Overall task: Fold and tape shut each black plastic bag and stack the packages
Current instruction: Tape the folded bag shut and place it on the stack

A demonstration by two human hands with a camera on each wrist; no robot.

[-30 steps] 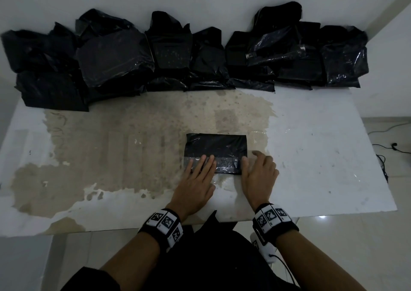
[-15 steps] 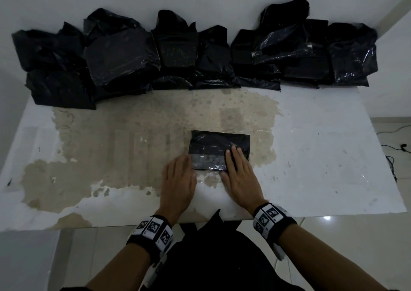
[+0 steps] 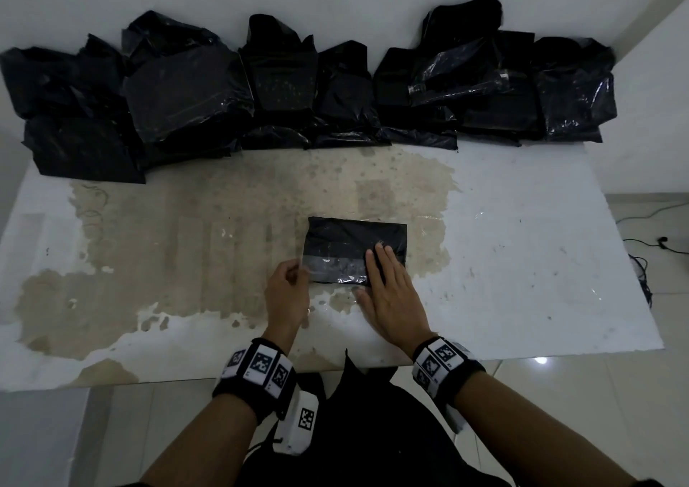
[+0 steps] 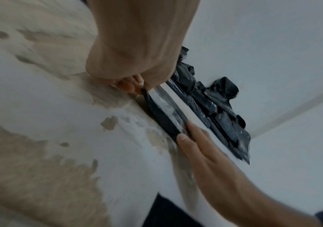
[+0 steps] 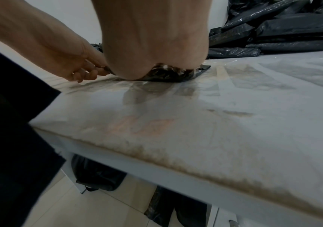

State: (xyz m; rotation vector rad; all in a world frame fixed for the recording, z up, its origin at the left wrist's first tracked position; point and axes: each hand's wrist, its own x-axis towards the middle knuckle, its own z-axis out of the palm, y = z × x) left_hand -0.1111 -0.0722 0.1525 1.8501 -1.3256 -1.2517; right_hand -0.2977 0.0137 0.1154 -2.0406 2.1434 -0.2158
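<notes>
A folded black plastic bag lies flat at the table's middle, with a strip of clear tape across its near half. My left hand is at the bag's left edge, and its curled fingers pinch the tape's overhanging left end. My right hand lies flat with straight fingers on the bag's right near part, pressing it down; the right hand also shows in the left wrist view. In the right wrist view the palm hides most of the bag.
A row of stacked black bag packages lines the back of the worn white table against the wall. Cables lie on the floor to the right. More dark bags sit under the table.
My left hand has gone from lying flat beside the bag to pinching the tape end at its left edge. My right hand slid from the bag's right edge onto its right part.
</notes>
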